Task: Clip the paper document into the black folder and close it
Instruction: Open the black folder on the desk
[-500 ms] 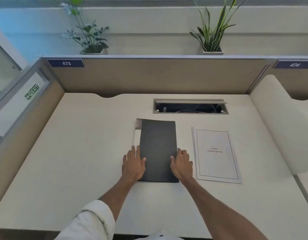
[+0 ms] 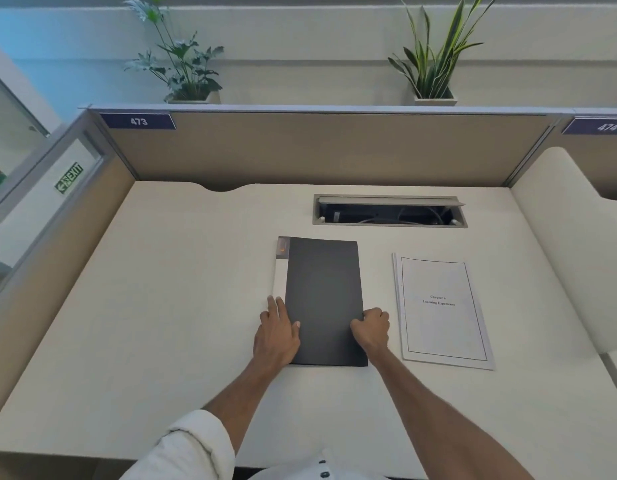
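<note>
A closed black folder with a white spine strip lies flat in the middle of the desk. My left hand rests flat on its lower left edge, fingers spread over the spine. At the folder's lower right edge my right hand has its fingers curled against the cover's edge. The paper document, a white stapled stack with a bordered title page, lies flat on the desk to the right of the folder, apart from both hands.
An open cable slot is set into the cream desk behind the folder. Beige partition walls enclose the desk at the back and left; a curved white divider stands at the right. Two potted plants sit beyond the back wall.
My right hand's fingers have curled from flat into a grip at the folder's right edge. My left hand has stayed pressed on the left side.
</note>
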`<state>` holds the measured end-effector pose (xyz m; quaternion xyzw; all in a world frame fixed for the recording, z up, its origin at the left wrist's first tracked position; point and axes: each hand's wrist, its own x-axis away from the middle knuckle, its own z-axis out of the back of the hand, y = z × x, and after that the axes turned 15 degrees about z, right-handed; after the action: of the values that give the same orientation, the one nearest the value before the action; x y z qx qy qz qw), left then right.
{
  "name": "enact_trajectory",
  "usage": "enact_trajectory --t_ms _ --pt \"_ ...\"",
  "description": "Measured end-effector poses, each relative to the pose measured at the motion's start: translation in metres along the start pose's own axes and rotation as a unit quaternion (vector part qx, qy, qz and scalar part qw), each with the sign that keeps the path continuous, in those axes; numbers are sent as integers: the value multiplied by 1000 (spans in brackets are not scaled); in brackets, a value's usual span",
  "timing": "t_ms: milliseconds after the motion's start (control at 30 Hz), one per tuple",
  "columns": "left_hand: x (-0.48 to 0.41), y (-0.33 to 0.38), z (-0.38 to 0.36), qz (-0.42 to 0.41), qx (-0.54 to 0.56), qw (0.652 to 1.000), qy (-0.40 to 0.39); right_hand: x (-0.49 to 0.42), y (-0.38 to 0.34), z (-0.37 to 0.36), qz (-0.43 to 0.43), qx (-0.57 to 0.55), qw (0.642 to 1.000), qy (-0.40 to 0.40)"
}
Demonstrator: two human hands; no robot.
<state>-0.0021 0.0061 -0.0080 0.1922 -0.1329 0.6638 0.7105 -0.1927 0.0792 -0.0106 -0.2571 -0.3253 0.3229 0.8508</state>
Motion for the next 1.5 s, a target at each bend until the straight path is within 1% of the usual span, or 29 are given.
enact_trajectory --t_ms 133,200,300,467,567,633,700,767,867,933,1000,1067,1133,1233,1267,1300,1367,1433,1500 --pt "-2 -3 0 0 18 1000 -12 -7 2 0 -35 -44 998 13" --pt "-3 -5 2 -1 25 1000 -16 -9 3 1 -44 -91 994 30" --pt "-5 -7 2 1 43 999 -22 -7 3 6 -54 -188 980 42" --pt "-5 -3 0 24 94 995 -26 -4 -2 13 -51 -252 965 54" --pt "-4 8 6 28 144 989 -13 -5 -4 15 0 -264 962 73" --pt "-3 19 17 3 202 979 -25 -4 -10 14 42 -279 953 106" --pt "-3 32 32 -44 253 966 -21 -2 -19 9 75 -314 936 141" --pt "-3 46 51 -73 302 951 -12 2 -32 4 96 -363 914 154" --pt "-6 60 81 -64 352 933 -21 10 -50 -2 169 -394 896 114" --pt "-9 60 98 -52 358 932 -26 15 -61 -7 227 -398 885 81" --pt "-12 52 112 -48 355 933 -10 17 -70 -15 270 -400 874 62" --pt "-15 39 124 -50 371 927 20 19 -77 -25 297 -380 875 51" --pt "-20 23 137 -45 385 920 56 22 -80 -38 310 -321 894 43" --pt "-33 -11 158 -4 373 923 89 23 -83 -52 306 -151 940 20" --pt "-39 -23 164 15 360 929 88 23 -83 -55 315 -84 945 1" --pt "-45 -37 169 34 343 935 85 22 -83 -58 330 -17 944 -28" --pt "-56 -64 176 71 305 945 92 20 -82 -64 363 102 922 -92" --pt "-64 -88 178 104 271 952 102 17 -78 -72 380 176 898 -137" --pt "-69 -106 174 123 241 956 111 14 -72 -79 375 221 886 -162"
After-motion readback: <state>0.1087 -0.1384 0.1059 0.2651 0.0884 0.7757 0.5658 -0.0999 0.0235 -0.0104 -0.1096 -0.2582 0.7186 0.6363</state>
